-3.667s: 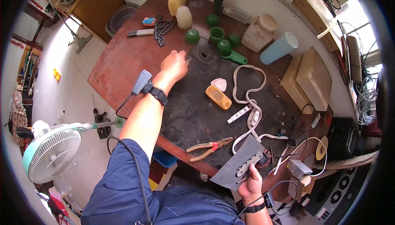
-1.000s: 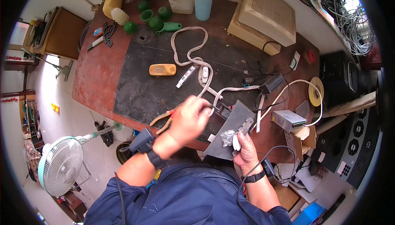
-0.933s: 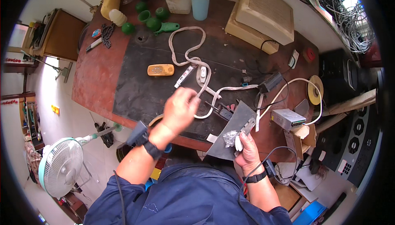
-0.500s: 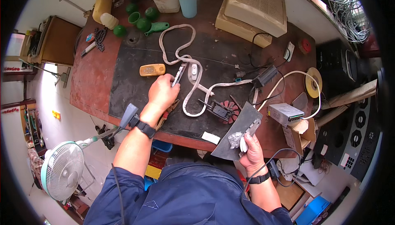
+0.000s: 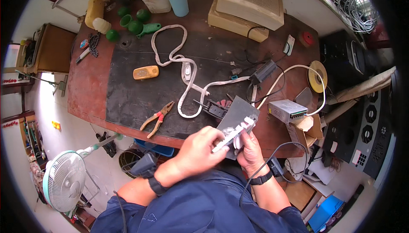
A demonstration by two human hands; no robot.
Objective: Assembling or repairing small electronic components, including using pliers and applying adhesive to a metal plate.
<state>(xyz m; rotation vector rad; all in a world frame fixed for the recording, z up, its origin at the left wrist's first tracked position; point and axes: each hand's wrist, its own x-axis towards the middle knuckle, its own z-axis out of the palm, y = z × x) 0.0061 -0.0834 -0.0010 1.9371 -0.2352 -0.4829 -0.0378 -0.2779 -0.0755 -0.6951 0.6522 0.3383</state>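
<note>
My left hand is closed on one end of a narrow whitish strip with a notched edge, low over the table's front edge. My right hand grips a dark grey flat plate, with a small white piece under its fingers. The strip lies across the plate and hides part of it. A crumpled clear plastic bit shows between plate and strip. On the black mat left of my hands lie red-handled pliers. Beyond the plate sits a black clip-like part.
A white sleeved cable with an inline switch loops over the mat beside a yellow handheld device. A black adapter and metal power supply are right. Green cups stand far left; a fan left of the table.
My left hand has come back from the mat with the strip and brought it over the plate in my right hand. The pliers, earlier mostly behind my left arm, now show fully.
</note>
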